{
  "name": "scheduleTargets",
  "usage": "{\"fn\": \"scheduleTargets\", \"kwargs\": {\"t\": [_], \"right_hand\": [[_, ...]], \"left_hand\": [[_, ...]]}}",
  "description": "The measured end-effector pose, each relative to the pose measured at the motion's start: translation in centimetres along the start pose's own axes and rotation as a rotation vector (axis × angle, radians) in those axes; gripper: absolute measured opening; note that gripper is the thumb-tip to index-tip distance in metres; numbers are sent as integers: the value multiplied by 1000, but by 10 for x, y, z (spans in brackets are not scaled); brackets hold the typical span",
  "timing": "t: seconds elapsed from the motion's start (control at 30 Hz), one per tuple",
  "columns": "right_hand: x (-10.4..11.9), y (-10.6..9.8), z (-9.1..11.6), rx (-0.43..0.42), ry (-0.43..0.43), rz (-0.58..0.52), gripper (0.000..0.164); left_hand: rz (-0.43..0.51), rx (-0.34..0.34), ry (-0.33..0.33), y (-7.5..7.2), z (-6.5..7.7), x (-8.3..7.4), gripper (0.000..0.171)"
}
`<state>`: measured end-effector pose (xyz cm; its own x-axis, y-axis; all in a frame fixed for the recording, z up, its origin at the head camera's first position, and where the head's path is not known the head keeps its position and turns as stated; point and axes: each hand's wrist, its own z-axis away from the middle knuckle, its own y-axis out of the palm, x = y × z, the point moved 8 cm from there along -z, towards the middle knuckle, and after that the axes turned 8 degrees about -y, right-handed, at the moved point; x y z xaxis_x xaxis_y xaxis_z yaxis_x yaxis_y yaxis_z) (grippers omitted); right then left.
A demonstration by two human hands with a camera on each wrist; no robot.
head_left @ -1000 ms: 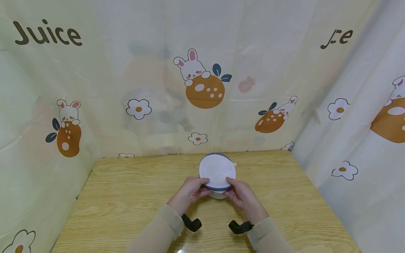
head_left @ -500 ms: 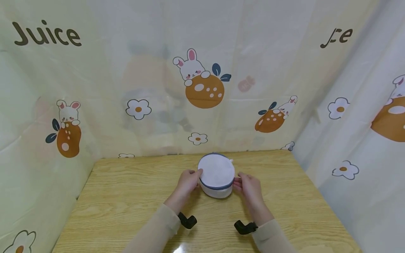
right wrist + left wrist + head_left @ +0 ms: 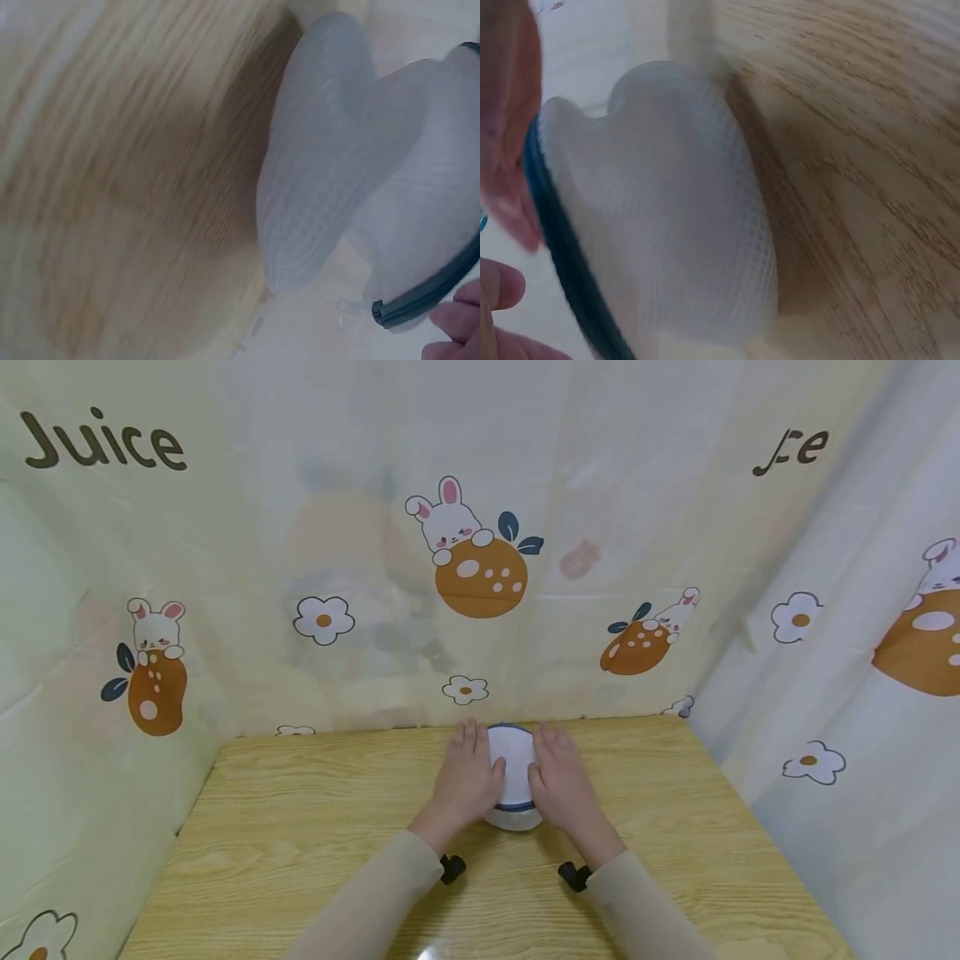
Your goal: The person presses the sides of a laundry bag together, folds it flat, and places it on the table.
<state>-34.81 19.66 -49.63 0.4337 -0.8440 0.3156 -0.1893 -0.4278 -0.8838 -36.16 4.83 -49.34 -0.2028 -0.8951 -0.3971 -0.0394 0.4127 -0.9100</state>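
A round white mesh laundry bag (image 3: pixel 513 767) with a dark blue zipper rim sits at the far middle of the table. My left hand (image 3: pixel 467 772) lies over the left part of its top, fingers extended forward. Across from it, my right hand (image 3: pixel 562 774) rests on the right part in the same way, and both thumbs lie on the white top. In the left wrist view the mesh side (image 3: pixel 675 210) bulges and dents below the zipper (image 3: pixel 566 240). The right wrist view shows the mesh (image 3: pixel 322 165) folded inward, with the zipper end (image 3: pixel 386 313) near fingertips.
The wood-grain table (image 3: pixel 315 810) reaches back to a printed curtain (image 3: pixel 360 527), close behind the bag. More curtain (image 3: pixel 862 693) hangs at the right side. Black wrist pieces (image 3: pixel 574 877) stick inward below the hands.
Both hands first pinched the bag's near rim, then moved apart to its sides. Now they lie on its top, fingers stretched forward. The bag has stayed in nearly the same place.
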Motion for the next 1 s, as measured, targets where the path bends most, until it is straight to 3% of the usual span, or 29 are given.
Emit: {"fn": "scheduleTargets", "kwargs": {"t": [0.1,0.2,0.57,1.0], "right_hand": [[4,10,-4,61,-73,122,63],[5,20,-5,123,-103,172,64],[9,33,-4,229,-130,199,63],[7,41,0,284,-102,176,63]], "left_hand": [[-98,18,57,11,0,-8,71],[-144,34,77,19,1,-11,70],[-168,40,56,33,7,-11,67],[-184,83,37,47,6,-6,67]]}}
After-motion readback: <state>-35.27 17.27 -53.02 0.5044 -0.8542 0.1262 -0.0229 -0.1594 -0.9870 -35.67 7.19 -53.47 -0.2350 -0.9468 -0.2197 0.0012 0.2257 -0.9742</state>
